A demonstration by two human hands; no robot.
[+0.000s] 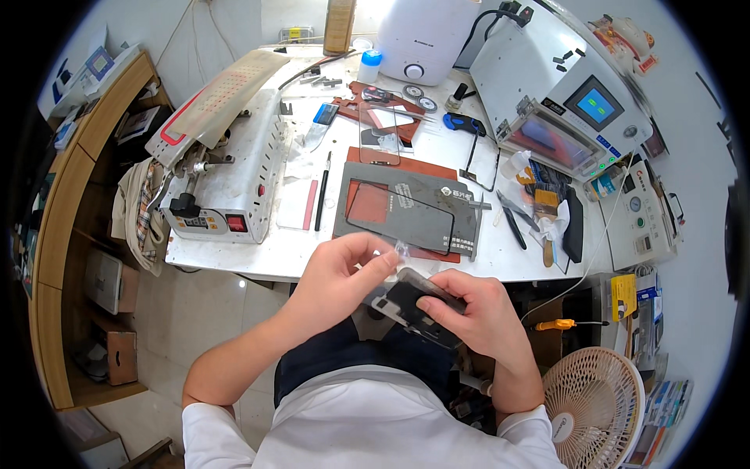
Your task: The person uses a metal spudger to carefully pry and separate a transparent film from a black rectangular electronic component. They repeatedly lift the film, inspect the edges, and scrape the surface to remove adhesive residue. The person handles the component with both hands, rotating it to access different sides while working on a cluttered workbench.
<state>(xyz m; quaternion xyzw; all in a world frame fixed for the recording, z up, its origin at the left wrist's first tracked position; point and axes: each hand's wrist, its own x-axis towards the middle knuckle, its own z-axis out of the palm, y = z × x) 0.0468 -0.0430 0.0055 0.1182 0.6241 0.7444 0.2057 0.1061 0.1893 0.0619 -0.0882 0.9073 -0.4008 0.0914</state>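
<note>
My right hand (476, 313) grips a dark phone assembly (412, 299) with a black middle and silvery edges, held tilted below the bench's front edge. My left hand (336, 281) is just left of its top, thumb and forefinger pinched on a small clear piece, perhaps film (401, 250). Beyond them lies a grey mat (359, 172) on a red-brown pad (437, 256), with a thin black-edged glass panel (424, 222) on it. A black pen-like tool (323, 195) and a pink-striped white card (294, 211) lie left of the mat.
A metal heated machine (219, 211) stands left on the white bench (269, 263). Behind are a white appliance (422, 39) and a blue-capped bottle (369, 66). Right are pliers (516, 227), a boxy machine with a screen (547, 78) and, below, a fan (594, 399). A wooden shelf unit (55, 258) is far left.
</note>
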